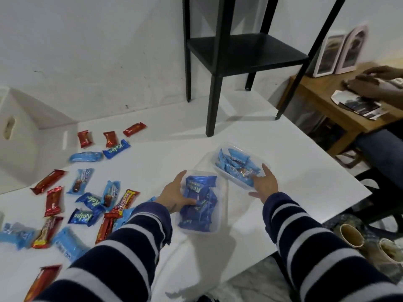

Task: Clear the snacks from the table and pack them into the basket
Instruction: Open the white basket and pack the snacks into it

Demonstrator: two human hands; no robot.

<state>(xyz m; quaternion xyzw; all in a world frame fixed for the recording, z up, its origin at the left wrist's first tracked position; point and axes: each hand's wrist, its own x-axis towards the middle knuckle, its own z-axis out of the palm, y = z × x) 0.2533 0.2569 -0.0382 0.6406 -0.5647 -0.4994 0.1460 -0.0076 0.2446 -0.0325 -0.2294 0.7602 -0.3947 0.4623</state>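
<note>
Two clear plastic containers stand on the white table (pixel 294 175). The near container (pixel 214 227) holds dark blue snack packets (pixel 200 205). My left hand (pixel 174 195) lies on its left side, fingers spread over the packets. The far container (pixel 220 168) holds light blue packets (pixel 235 164). My right hand (pixel 265 184) is at its near right corner with straight fingers touching the rim. Several loose red, dark blue and light blue snacks (pixel 87 199) lie scattered on the left of the table.
A black side table (pixel 239 53) stands on the table's far side. A white box (pixel 13 136) with a handle slot sits at far left. Another person's hands (pixel 370 81) work at a wooden desk (pixel 327 101) on the right. Two cups (pixel 351 235) stand below the table edge.
</note>
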